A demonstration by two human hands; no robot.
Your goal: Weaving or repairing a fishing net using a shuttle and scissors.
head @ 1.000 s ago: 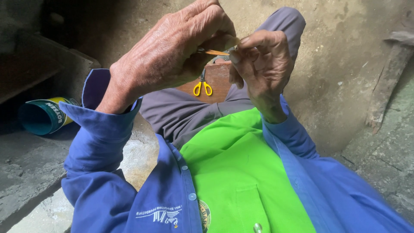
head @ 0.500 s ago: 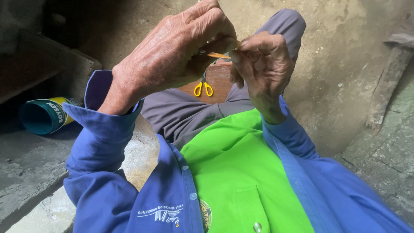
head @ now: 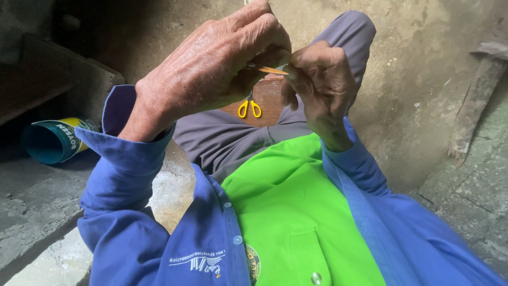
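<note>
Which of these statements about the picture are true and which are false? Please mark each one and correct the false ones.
1. Both hands hold a thin orange sliver between their fingertips. True: the left hand and the right hand pinch the orange sliver between them.
2. The yellow-handled scissors are in the right hand. False: the yellow-handled scissors lie on a brown wooden board on the lap, below the hands.
3. A teal and yellow can lies on its side at the left. True: the can lies with its open end toward the camera.
4. The person wears a red shirt under a black jacket. False: it is a bright green shirt under a blue jacket.
</note>
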